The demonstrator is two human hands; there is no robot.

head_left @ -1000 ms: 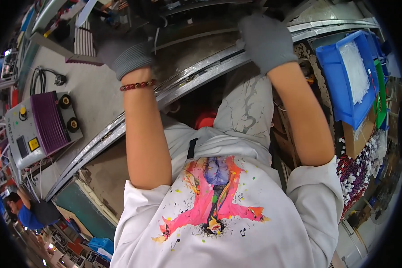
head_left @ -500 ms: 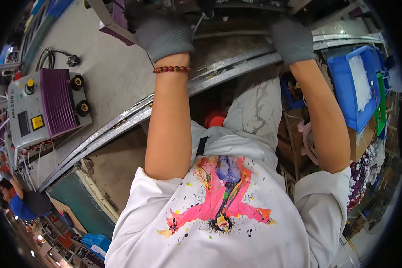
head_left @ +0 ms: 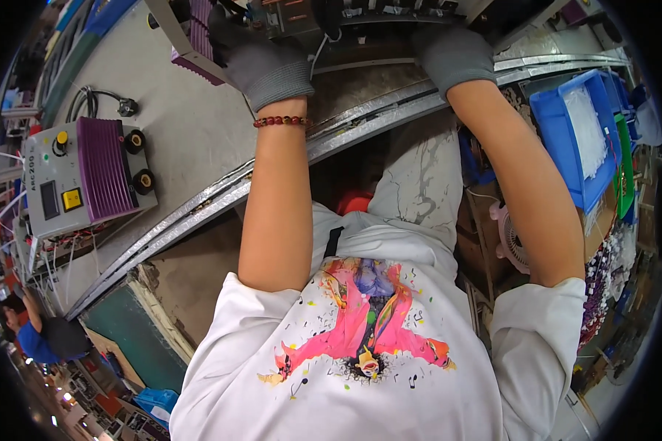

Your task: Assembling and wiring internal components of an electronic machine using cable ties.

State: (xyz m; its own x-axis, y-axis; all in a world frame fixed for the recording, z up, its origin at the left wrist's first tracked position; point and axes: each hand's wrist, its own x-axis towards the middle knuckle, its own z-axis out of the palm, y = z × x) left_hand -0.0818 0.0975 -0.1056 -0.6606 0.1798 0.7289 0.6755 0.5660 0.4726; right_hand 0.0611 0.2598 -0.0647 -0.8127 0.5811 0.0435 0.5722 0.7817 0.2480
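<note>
My left hand (head_left: pixel 265 66), in a grey knit glove, is at the top of the view beside the purple ribbed housing (head_left: pixel 196 66) of an opened machine. Its fingers run into shadow, and what they grip, if anything, is hidden. Between my hands lies the machine's dark inside (head_left: pixel 360 44), with copper-coloured and black parts and a white wire (head_left: pixel 318 57). My right hand (head_left: pixel 456 59), gloved the same way, rests at the right of this dark inside. Its fingertips are too dark to make out.
A finished-looking grey and purple welding machine (head_left: pixel 88 176) stands on the bench at left, a coiled black power cable (head_left: pixel 88 101) behind it. The metal-edged bench rim (head_left: pixel 221 195) crosses below my hands. At right are a blue bin (head_left: pixel 574 140) and a pink fan (head_left: pixel 509 235). Another person (head_left: pixel 44 338) is far left.
My right hand has moved left, closer to the machine's inside. My left hand has shifted slightly left. The view has shifted a little, showing more of the inside parts.
</note>
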